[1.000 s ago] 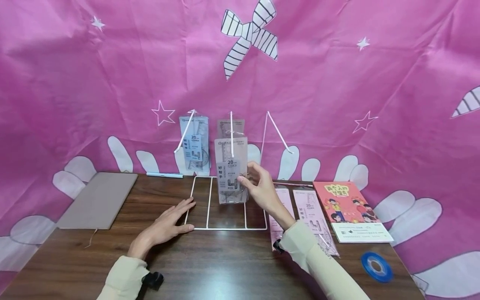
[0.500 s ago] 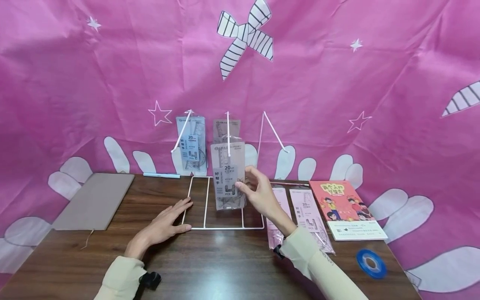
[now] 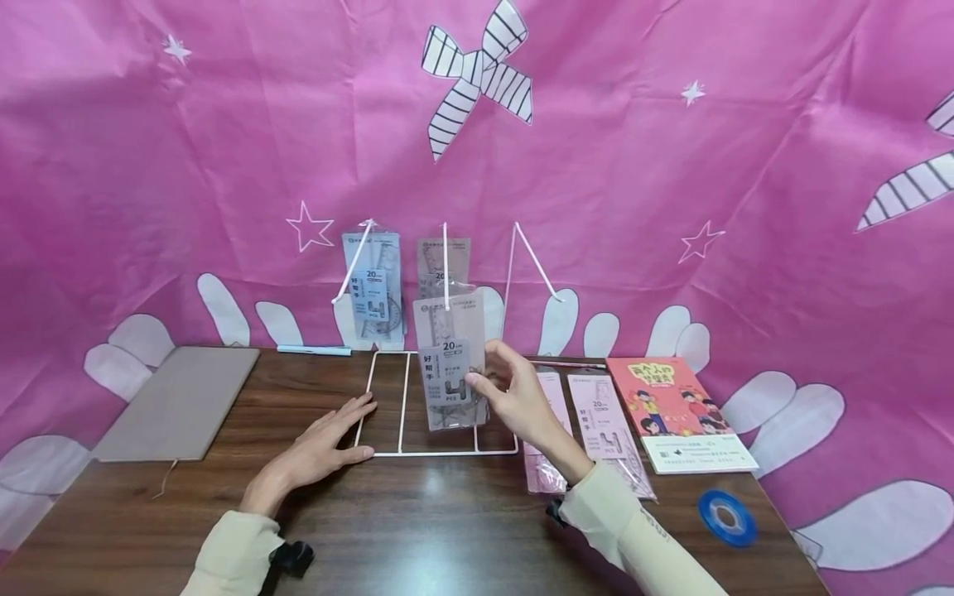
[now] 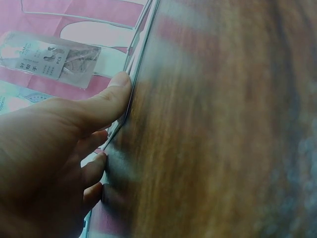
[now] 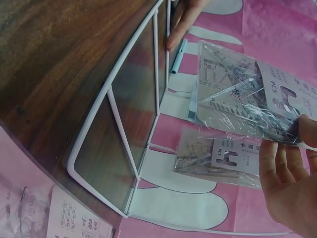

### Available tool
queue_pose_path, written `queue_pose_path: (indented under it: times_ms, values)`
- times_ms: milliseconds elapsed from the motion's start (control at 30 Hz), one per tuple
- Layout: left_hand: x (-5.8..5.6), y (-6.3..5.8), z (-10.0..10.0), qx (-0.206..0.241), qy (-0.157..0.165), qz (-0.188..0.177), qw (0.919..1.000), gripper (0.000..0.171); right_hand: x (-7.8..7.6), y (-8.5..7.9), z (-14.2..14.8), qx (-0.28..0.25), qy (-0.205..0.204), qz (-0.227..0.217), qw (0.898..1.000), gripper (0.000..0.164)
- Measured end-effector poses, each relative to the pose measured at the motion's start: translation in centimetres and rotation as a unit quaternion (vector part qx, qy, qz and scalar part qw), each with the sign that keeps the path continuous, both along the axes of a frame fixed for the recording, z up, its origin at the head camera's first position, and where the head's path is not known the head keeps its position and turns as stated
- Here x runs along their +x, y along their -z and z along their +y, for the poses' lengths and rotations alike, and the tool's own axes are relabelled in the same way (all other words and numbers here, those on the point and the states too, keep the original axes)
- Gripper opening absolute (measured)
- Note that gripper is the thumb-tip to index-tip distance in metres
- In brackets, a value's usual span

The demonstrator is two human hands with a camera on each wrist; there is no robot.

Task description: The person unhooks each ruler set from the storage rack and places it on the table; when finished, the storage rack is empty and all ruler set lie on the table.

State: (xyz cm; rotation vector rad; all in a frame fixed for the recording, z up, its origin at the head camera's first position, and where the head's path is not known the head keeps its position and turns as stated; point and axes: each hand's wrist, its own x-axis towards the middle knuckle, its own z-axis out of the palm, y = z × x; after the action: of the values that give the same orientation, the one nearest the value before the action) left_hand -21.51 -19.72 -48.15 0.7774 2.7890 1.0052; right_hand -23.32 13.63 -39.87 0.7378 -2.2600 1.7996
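My right hand [image 5: 290, 168] is cut off by the right wrist picture's edge, so only my fingers show there. The ruler packet [image 3: 450, 358] covers the lower part of the rack's middle hook and the packet hanging behind it. The small print on the packets is too small to read. In the left wrist view the bench [image 4: 223, 124] is blurred, and my left hand [image 4: 49, 158] runs off the edge.

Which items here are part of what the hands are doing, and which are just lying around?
In use: ruler pack held by right hand; white wire rack steadied by left hand; hung packs.
Idle: grey notebook, red booklet, blue tape, pen.
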Motion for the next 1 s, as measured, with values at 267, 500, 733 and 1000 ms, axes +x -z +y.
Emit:
queue_pose_path:
  times_ms: [267, 500, 733, 1000]
  values:
    - [0.0, 0.1, -0.1, 0.002, 0.003, 0.007, 1.0000, 0.071, 1.2, -0.2, 0.2, 0.012, 0.001, -0.002, 1.000, 0.024]
    - [0.1, 0.1, 0.0, 0.003, 0.004, 0.011, 0.9999, 0.071, 2.3, -0.2, 0.3, 0.008, -0.009, -0.013, 1.000, 0.027]
    - [0.1, 0.0, -0.1, 0.004, 0.004, 0.007, 1.0000, 0.071, 3.2, -0.4, 0.3, 0.011, -0.011, -0.014, 1.000, 0.025]
    - [0.0, 0.0, -0.1, 0.003, 0.007, 0.011, 0.9999, 0.070, 3.9, -0.8, 0.5, 0.009, -0.014, -0.009, 1.000, 0.024]
